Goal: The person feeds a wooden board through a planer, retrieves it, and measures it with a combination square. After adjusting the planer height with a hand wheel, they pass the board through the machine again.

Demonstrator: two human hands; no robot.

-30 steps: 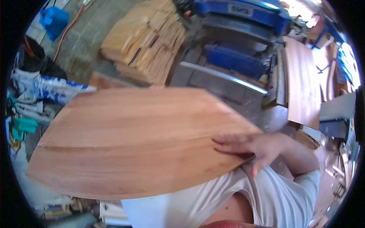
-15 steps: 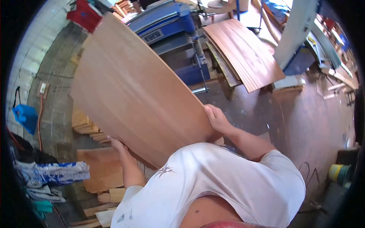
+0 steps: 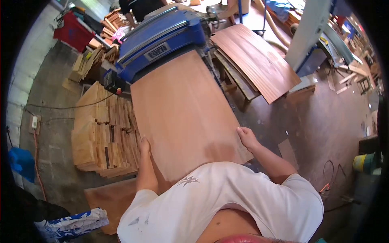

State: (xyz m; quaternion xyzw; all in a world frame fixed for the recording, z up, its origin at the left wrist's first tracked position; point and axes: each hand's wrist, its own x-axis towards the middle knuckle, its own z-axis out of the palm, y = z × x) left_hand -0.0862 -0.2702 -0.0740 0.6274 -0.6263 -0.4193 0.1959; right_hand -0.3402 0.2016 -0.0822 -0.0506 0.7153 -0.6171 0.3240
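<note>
A wide wooden panel (image 3: 184, 109) lies between my two hands, its near edge against my white shirt. My left hand (image 3: 145, 146) grips its left edge, and my right hand (image 3: 247, 137) holds the right edge with the thumb on top. The panel's far end rests at the front of a blue planer machine (image 3: 162, 42), below the machine's hood. Whether that end has passed inside cannot be made out. The undersides of both hands are hidden by the panel and the angle.
Several stacked boards (image 3: 103, 133) stand on the floor at left. Another wooden panel (image 3: 257, 60) lies on a low stand at right. A grey-white post (image 3: 310, 40) rises beyond it. Behind the planer is another person (image 3: 142, 9). A cable (image 3: 73, 107) crosses the left floor.
The panel has swung from a leftward slant to line up with the planer, and its far end has come down to the machine's front. Both hands still grip it.
</note>
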